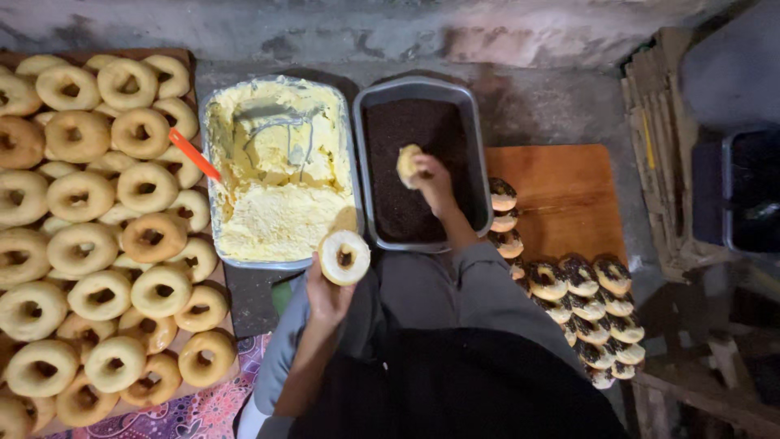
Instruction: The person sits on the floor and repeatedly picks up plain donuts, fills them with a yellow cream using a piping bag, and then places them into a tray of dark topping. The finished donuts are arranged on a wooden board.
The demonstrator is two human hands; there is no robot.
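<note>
My left hand (325, 297) holds a ring doughnut (344, 256) spread with pale cream, just in front of the cream tray (351, 130). My right hand (435, 183) holds another doughnut (409, 165) over the grey tray of dark chocolate sprinkles (479, 154), close to the sprinkles. The cream tray holds yellow butter cream with an orange-handled spreader (193, 153) lying across its left rim.
Many plain doughnuts (97, 236) are piled on a board at the left. Several sprinkle-topped doughnuts (581, 301) lie in rows on a wooden board (569, 195) at the right. Stacked cardboard and a dark bin (747, 187) stand far right. A wall runs along the back.
</note>
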